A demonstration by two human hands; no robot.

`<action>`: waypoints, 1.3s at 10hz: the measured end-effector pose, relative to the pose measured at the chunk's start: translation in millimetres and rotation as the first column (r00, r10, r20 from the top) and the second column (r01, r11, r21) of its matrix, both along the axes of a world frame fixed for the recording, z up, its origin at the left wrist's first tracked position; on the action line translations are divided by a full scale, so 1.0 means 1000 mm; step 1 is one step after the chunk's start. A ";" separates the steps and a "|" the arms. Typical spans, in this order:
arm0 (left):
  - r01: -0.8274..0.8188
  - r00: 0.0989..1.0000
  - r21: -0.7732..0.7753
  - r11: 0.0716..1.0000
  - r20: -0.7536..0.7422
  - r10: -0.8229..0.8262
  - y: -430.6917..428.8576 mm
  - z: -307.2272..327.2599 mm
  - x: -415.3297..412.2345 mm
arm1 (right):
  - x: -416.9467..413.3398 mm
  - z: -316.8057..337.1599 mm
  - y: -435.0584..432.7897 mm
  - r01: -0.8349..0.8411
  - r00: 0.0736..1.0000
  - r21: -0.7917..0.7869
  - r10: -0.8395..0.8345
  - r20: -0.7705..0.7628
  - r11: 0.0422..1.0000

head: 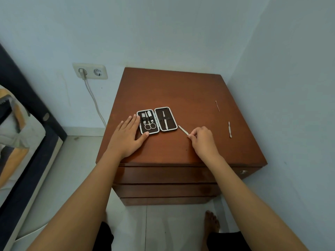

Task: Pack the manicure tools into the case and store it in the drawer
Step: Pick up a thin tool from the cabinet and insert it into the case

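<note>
An open manicure case (157, 121) lies flat on the wooden nightstand top (181, 91). Its left half holds clippers and small scissors (149, 126); its right half holds tweezers (165, 120) under a strap. My left hand (126, 136) rests flat against the case's left edge, thumb at its lower corner. My right hand (203, 140) pinches one end of a thin metal file (183, 130), whose tip points toward the case's right half. A cuticle pusher (229, 129) and a thin pick (217, 105) lie loose to the right.
Three shut drawers (163, 175) sit below the top; a round knob (243, 172) shows at the right. Walls close in behind and on the right. A wall socket with a plugged cable (90, 71) and a bed (20, 134) are on the left. My bare foot (212, 221) stands below.
</note>
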State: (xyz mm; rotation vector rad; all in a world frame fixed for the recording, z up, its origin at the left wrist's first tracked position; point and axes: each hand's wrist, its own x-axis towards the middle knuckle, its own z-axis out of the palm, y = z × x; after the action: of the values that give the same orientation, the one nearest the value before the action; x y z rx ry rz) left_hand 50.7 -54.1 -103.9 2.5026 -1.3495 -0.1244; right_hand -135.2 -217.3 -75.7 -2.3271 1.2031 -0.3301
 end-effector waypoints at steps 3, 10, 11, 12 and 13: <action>-0.001 1.000 0.001 1.000 -0.003 0.001 0.001 0.001 0.000 | -0.007 -0.005 0.000 0.080 0.974 0.027 -0.084 0.210 0.996; 0.002 1.000 0.003 1.000 0.008 -0.002 -0.001 -0.001 0.002 | -0.009 0.001 -0.013 0.095 0.971 0.063 -0.106 0.212 0.994; 0.000 1.000 0.006 1.000 0.009 0.000 0.000 -0.001 0.001 | -0.005 0.002 -0.011 0.102 0.976 0.071 -0.113 0.185 0.992; -0.001 1.000 0.004 1.000 0.010 0.001 0.000 -0.001 0.001 | -0.002 0.006 -0.012 0.074 0.985 0.116 -0.091 0.149 0.990; -0.002 1.000 0.001 1.000 0.009 0.002 0.000 -0.001 0.001 | 0.001 0.009 -0.014 0.067 0.993 0.154 -0.081 0.087 0.986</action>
State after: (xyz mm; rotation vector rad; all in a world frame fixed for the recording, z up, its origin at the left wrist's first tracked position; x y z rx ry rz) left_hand 51.8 -54.3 -104.9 2.5085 -1.3503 -0.1140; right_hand -133.9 -231.2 -66.8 -2.1193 1.2275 -0.3561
